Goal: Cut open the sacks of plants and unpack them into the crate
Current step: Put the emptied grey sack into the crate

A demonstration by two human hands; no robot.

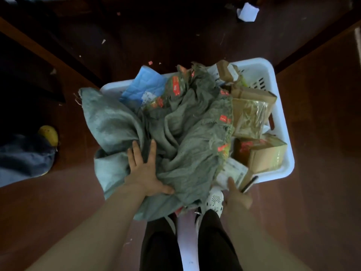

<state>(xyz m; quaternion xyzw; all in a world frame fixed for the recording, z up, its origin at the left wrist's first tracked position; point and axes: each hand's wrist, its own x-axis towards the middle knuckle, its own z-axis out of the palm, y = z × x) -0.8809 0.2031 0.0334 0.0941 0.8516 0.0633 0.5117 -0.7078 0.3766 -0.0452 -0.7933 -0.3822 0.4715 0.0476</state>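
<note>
My legs in dark trousers stand nearest, and one white perforated shoe (214,200) pokes out from under the hem of the grey-green woven sack (185,137). My left hand (145,173) lies flat on the sack's near side, fingers spread wide and straight, thumb pressed against a fold. My right hand (237,198) is curled round a slim black tool (250,183), whose tip points up and away from me; my thumb reaches forward to a white labelled packet (232,171) at the near corner of the crate. The sack is crumpled and draped over the white plastic crate (281,118), covering its left and middle and spilling over the near rim towards my feet. Small red labels show along its folds. On the right side of the crate sit brown cardboard boxes (265,153), and behind them a clear bag of dried plant matter (250,116). A blue padded packet (144,83) sticks out past the far left edge of the sack. Off to my left on the red-brown floor lies a dark blue cloth (23,153) with something yellow (48,133) just beside it. Farthest away, a scrap of white paper (248,11) lies on the dark floor.
</note>
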